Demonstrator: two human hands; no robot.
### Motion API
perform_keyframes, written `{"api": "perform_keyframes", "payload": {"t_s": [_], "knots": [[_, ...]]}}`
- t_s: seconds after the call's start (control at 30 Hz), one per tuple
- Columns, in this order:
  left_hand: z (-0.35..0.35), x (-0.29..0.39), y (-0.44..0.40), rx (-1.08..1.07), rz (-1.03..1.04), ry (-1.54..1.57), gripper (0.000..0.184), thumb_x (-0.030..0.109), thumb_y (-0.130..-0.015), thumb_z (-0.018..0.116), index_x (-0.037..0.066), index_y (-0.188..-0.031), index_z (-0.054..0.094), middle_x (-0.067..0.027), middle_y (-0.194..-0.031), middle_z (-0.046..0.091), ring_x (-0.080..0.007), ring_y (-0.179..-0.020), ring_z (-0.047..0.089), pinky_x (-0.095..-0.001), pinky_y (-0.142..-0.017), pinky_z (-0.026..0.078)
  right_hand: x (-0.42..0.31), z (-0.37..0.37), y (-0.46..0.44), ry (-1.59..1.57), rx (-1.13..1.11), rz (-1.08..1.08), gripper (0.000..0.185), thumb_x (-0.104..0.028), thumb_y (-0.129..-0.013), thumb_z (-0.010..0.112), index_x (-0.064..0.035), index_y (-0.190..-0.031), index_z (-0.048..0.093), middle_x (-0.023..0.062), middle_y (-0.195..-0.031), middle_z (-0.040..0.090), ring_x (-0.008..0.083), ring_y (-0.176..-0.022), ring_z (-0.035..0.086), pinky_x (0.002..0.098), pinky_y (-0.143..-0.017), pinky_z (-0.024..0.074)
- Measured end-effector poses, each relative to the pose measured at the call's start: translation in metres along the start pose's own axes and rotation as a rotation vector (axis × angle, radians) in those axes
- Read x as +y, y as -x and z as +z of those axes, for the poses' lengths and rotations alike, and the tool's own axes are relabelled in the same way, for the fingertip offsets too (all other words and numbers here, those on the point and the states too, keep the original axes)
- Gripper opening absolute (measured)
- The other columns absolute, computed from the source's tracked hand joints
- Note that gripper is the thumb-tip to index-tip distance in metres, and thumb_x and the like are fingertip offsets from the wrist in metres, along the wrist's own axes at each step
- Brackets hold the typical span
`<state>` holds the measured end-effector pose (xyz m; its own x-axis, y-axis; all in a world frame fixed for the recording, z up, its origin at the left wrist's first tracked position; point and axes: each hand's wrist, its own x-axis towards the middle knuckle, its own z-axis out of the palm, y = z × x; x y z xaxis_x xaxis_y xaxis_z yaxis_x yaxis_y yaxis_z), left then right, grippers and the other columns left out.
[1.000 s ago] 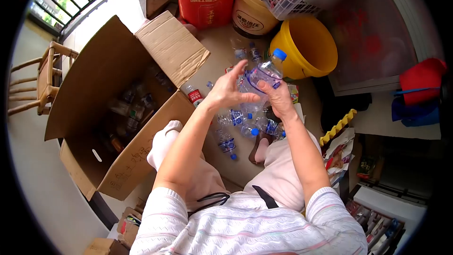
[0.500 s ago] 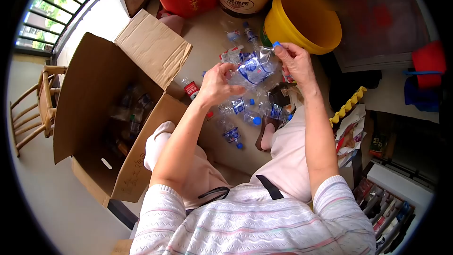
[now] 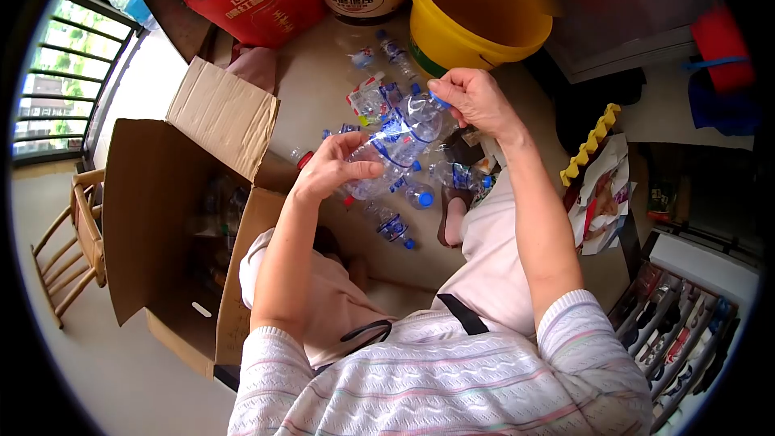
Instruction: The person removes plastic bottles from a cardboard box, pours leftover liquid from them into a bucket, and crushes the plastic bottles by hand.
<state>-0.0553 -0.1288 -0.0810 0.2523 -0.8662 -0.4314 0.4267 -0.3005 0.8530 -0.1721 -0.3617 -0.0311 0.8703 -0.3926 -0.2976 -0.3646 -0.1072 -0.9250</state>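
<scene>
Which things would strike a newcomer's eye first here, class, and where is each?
Probably the big, round yellow plastic bucket at the top, with a bright red printed bag further left. Next, mid-view, the clear plastic bottle with a blue cap, right hand at its cap, left hand near its base. A large, open brown cardboard box stands at left.

Right hand (image 3: pixel 482 105) shifted from bottle (image 3: pixel 410 125) body to blue cap (image 3: pixel 438 100); left hand (image 3: pixel 329 168) now near base.

Barred window (image 3: pixel 64 85), bright daylight, wooden chair (image 3: pixel 78 234), pale, perhaps tiled floor (image 3: pixel 327 64).
</scene>
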Motion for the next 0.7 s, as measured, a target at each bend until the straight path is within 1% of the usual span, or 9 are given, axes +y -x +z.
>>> {"api": "perform_keyframes", "payload": {"t_s": [0.2, 0.23, 0.33, 0.37, 0.47, 0.5, 0.6, 0.63, 0.7], "knots": [[-0.018, -0.016, 0.0, -0.052, -0.036, 0.207, 0.041, 0.019, -0.067, 0.078, -0.002, -0.098, 0.062, -0.0061, -0.083, 0.066, -0.0141, -0.075, 0.061, -0.0279, -0.075, 0.048, 0.008, 0.008, -0.005, -0.043, -0.041, -0.089, 0.029, -0.026, -0.085, 0.066, -0.0005, -0.073, 0.06, -0.0025, -0.054, 0.054, 0.0032, -0.043, 0.044, 0.0211, -0.037, 0.0342], [-0.019, -0.017, 0.001, -0.06, -0.002, 0.199, 0.041, 0.023, -0.067, 0.076, -0.003, -0.096, 0.062, -0.0084, -0.082, 0.066, -0.0162, -0.072, 0.062, -0.0285, -0.073, 0.049, 0.008, 0.008, -0.007, -0.034, -0.102, -0.08, 0.021, -0.021, -0.086, 0.065, -0.0009, -0.085, 0.061, -0.004, -0.057, 0.053, 0.0017, -0.046, 0.045, 0.0183, -0.041, 0.036], [-0.034, -0.029, 0.004, -0.107, -0.015, 0.359, 0.042, 0.026, -0.067, 0.075, -0.004, -0.094, 0.062, -0.0091, -0.081, 0.067, -0.0169, -0.07, 0.062, -0.0286, -0.071, 0.05, 0.005, 0.011, -0.007, -0.096, -0.148, -0.161, 0.019, -0.02, -0.087, 0.064, -0.0021, -0.091, 0.062, -0.0035, -0.063, 0.056, 0.0015, -0.053, 0.049, 0.0174, -0.045, 0.0391], [-0.038, -0.035, 0.005, -0.047, 0.003, 0.419, 0.043, 0.026, -0.068, 0.074, -0.006, -0.093, 0.061, -0.0122, -0.082, 0.066, -0.0197, -0.069, 0.064, -0.032, -0.07, 0.052, 0.002, 0.006, -0.008, -0.068, -0.253, -0.107, 0.018, -0.017, -0.087, 0.064, -0.003, -0.098, 0.063, -0.0013, -0.072, 0.06, 0.0029, -0.06, 0.052, 0.0181, -0.053, 0.0441], [-0.04, -0.037, 0.008, -0.158, -0.033, 0.538, 0.044, 0.024, -0.069, 0.072, -0.009, -0.094, 0.06, -0.0157, -0.082, 0.066, -0.0235, -0.073, 0.066, -0.0359, -0.071, 0.054, 0.0, -0.002, -0.006, -0.064, -0.372, -0.167, 0.02, -0.013, -0.086, 0.064, -0.0027, -0.103, 0.062, 0.0009, -0.082, 0.063, 0.006, -0.069, 0.057, 0.0206, -0.065, 0.048], [-0.052, -0.058, 0.004, -0.134, -0.025, 0.595, 0.048, 0.024, -0.069, 0.072, -0.012, -0.098, 0.058, -0.0189, -0.085, 0.066, -0.0267, -0.075, 0.066, -0.0389, -0.072, 0.055, 0.007, -0.003, -0.008, 0.032, -0.333, -0.343, 0.023, -0.009, -0.084, 0.064, -0.0025, -0.107, 0.062, 0.0022, -0.091, 0.065, 0.0091, -0.081, 0.06, 0.0232, -0.076, 0.0483], [-0.019, -0.045, 0.006, 0.008, 0.005, 0.689, 0.05, 0.025, -0.07, 0.071, -0.011, -0.1, 0.057, -0.0193, -0.088, 0.065, -0.0282, -0.073, 0.066, -0.0389, -0.074, 0.055, 0.004, -0.009, -0.008, 0.01, -0.327, -0.369, 0.025, -0.008, -0.084, 0.063, -0.0022, -0.108, 0.061, 0.0017, -0.094, 0.065, 0.0093, -0.088, 0.059, 0.0232, -0.08, 0.0473], [-0.017, -0.046, 0.002, 0.062, 0.038, 0.677, 0.055, 0.026, -0.069, 0.071, -0.011, -0.105, 0.054, -0.0204, -0.09, 0.064, -0.0296, -0.069, 0.066, -0.04, -0.067, 0.056, 0.0, -0.011, -0.005, -0.021, -0.282, -0.333, 0.024, -0.006, -0.084, 0.062, -0.0019, -0.107, 0.061, 0.0025, -0.094, 0.065, 0.0084, -0.086, 0.059, 0.0228, -0.079, 0.0478], [-0.016, -0.041, 0.004, -0.022, 0.08, 0.768, 0.059, 0.027, -0.068, 0.07, -0.01, -0.11, 0.051, -0.0208, -0.09, 0.063, -0.0304, -0.067, 0.065, -0.04, -0.061, 0.057, 0.0, -0.017, -0.004, -0.119, -0.21, -0.315, 0.023, -0.004, -0.083, 0.061, -0.0017, -0.106, 0.062, 0.0026, -0.093, 0.065, 0.0082, -0.084, 0.06, 0.0228, -0.077, 0.0482]]}}
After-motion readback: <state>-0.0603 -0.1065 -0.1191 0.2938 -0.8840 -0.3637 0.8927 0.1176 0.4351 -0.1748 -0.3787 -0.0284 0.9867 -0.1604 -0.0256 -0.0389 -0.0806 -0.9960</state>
